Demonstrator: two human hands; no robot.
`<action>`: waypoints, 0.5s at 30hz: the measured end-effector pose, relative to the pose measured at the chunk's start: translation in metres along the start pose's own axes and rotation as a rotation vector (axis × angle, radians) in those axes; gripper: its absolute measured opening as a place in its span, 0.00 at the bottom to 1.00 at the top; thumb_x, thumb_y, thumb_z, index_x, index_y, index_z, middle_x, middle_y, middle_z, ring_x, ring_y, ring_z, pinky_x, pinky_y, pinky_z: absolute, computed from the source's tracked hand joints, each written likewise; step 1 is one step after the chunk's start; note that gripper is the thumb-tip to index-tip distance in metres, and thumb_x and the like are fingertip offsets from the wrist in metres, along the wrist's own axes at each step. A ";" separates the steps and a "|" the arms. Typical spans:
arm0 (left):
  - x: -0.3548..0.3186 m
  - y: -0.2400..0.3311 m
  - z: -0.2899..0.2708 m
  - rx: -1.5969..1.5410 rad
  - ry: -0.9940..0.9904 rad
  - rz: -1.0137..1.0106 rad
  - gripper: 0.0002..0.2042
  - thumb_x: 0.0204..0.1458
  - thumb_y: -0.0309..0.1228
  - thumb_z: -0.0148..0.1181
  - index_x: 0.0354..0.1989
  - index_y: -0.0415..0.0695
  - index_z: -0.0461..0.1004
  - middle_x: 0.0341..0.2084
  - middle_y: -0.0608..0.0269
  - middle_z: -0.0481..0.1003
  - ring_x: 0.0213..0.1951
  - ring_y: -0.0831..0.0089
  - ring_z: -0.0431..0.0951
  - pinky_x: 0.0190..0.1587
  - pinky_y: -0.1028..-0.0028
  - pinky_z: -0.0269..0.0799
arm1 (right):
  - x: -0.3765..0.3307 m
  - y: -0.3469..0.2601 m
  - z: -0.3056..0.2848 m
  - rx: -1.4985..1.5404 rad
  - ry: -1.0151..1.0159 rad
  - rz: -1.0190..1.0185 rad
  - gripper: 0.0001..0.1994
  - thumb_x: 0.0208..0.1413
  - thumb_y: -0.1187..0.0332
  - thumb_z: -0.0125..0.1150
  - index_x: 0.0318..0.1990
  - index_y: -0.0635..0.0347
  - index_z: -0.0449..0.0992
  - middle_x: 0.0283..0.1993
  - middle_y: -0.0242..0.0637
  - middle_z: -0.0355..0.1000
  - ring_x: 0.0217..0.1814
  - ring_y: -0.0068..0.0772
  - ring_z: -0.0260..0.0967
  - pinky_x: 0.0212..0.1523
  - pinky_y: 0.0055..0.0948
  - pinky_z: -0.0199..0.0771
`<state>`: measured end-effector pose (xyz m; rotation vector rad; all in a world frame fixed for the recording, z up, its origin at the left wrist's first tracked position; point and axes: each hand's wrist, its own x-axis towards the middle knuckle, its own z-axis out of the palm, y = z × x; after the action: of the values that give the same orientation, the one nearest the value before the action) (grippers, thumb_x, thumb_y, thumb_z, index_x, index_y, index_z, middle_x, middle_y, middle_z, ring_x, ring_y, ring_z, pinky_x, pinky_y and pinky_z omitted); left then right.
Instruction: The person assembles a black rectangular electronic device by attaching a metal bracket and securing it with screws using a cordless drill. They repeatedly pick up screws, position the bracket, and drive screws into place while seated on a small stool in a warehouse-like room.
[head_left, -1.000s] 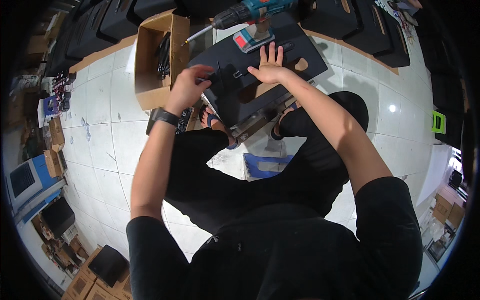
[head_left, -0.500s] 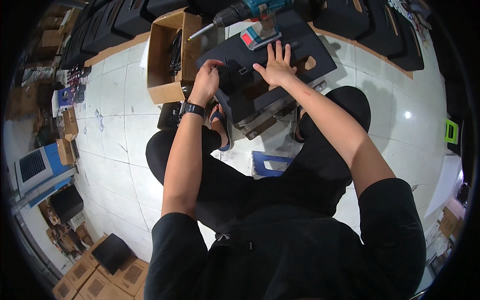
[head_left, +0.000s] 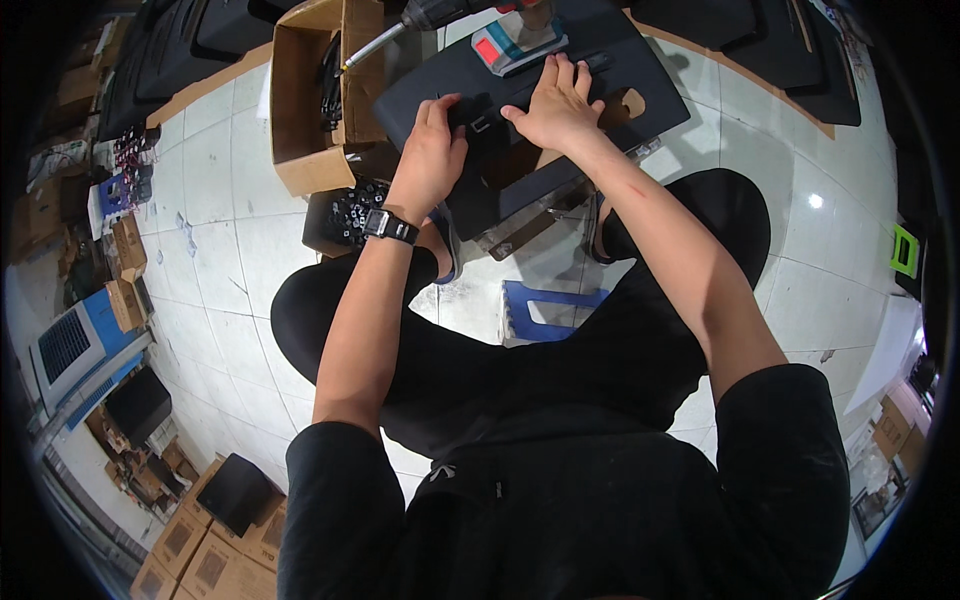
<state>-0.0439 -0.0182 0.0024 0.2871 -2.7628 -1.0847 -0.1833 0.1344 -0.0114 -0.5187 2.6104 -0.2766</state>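
Observation:
A black boxy cabinet [head_left: 630, 70] with a rounded cutout lies in front of me. My right hand [head_left: 560, 112] rests on its top, fingers spread and slightly bent, holding nothing. At the cabinet's left side is my left hand [head_left: 430, 155], its fingers curled against the dark surface; whatever they grip is hidden, black on black. Between both hands a small buckle-like piece [head_left: 480, 122] shows on the cabinet. A teal and black cordless drill [head_left: 520, 42] sits on the far part, its long bit pointing left.
Left of the cabinet stands an open cardboard box [head_left: 300, 150] with black parts inside. Below it, a dark bin [head_left: 350, 215] holds many small black pieces. A blue plastic stool [head_left: 545, 305] is under my legs. More black cabinets [head_left: 790, 60] line the far side.
My left hand has turned and shifted slightly right over the cabinet. The right hand's fingers have drawn closer together and bent. The view has shifted, showing more of the small-parts bin.

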 end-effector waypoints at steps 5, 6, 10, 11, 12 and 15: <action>-0.004 0.001 0.009 0.138 0.030 0.099 0.22 0.57 0.26 0.63 0.60 0.39 0.72 0.47 0.47 0.78 0.54 0.50 0.76 0.57 0.56 0.71 | -0.004 0.000 -0.005 0.040 0.047 -0.015 0.53 0.54 0.42 0.69 0.76 0.63 0.47 0.82 0.42 0.38 0.84 0.52 0.30 0.70 0.72 0.51; -0.006 0.000 0.011 0.186 0.058 0.129 0.22 0.56 0.26 0.65 0.61 0.41 0.73 0.47 0.49 0.79 0.55 0.52 0.76 0.56 0.57 0.71 | -0.004 0.001 -0.003 0.041 0.065 -0.019 0.52 0.54 0.42 0.70 0.75 0.62 0.48 0.81 0.42 0.39 0.84 0.52 0.31 0.69 0.73 0.51; -0.013 -0.005 0.015 0.333 0.127 0.186 0.25 0.53 0.28 0.69 0.62 0.47 0.75 0.50 0.58 0.81 0.57 0.58 0.76 0.55 0.60 0.71 | -0.002 0.006 0.005 -0.004 0.101 -0.049 0.52 0.53 0.38 0.69 0.75 0.60 0.49 0.81 0.44 0.39 0.83 0.54 0.32 0.68 0.72 0.52; -0.013 -0.005 0.015 0.328 0.128 0.182 0.25 0.53 0.29 0.69 0.61 0.47 0.76 0.49 0.60 0.81 0.57 0.59 0.75 0.55 0.60 0.70 | -0.001 0.007 0.006 -0.002 0.104 -0.055 0.52 0.54 0.38 0.69 0.75 0.60 0.49 0.81 0.44 0.39 0.82 0.54 0.32 0.68 0.72 0.52; -0.013 -0.007 0.016 0.322 0.131 0.178 0.24 0.52 0.29 0.70 0.60 0.48 0.77 0.49 0.61 0.81 0.57 0.60 0.75 0.55 0.61 0.70 | -0.001 0.007 0.006 -0.002 0.108 -0.063 0.52 0.54 0.38 0.68 0.75 0.60 0.49 0.81 0.44 0.39 0.82 0.54 0.32 0.68 0.72 0.52; -0.010 -0.009 0.017 0.281 0.133 0.123 0.23 0.50 0.29 0.72 0.58 0.50 0.80 0.49 0.65 0.82 0.56 0.61 0.75 0.56 0.61 0.69 | -0.003 0.007 0.007 -0.002 0.124 -0.077 0.50 0.55 0.39 0.68 0.74 0.60 0.51 0.81 0.45 0.40 0.82 0.54 0.33 0.67 0.73 0.53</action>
<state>-0.0369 -0.0110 -0.0169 0.2109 -2.7662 -0.6245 -0.1801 0.1413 -0.0182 -0.6225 2.7143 -0.3412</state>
